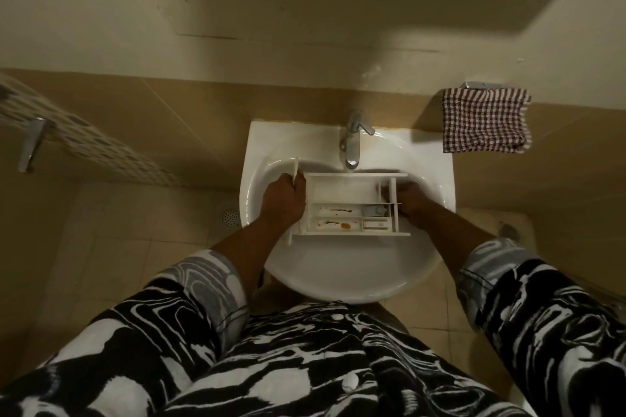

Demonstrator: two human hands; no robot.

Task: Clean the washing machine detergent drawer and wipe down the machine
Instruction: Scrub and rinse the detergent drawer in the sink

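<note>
1. Two hands flank one drawer. Left of the left hand, a round metal floor drain sits in the tiled floor.
2. Left hand grips the left end of the white plastic compartmented detergent drawer, fingers curled at its front panel.
3. Between the hands, the drawer lies across the white ceramic sink, just this side of the chrome tap. Orange-brown stains mark its nearer compartments.
4. Right hand meets the drawer's right end. Its fingers are hidden, so its grip cannot be told.
5. Beyond and right of the right hand hangs a red-and-white checked cloth.

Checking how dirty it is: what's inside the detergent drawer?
Brown-orange stains streak the two narrow near compartments of the detergent drawer; a grey cap sits at their right end. The large far compartment looks bare. The end section by the right hand is too dark.
</note>
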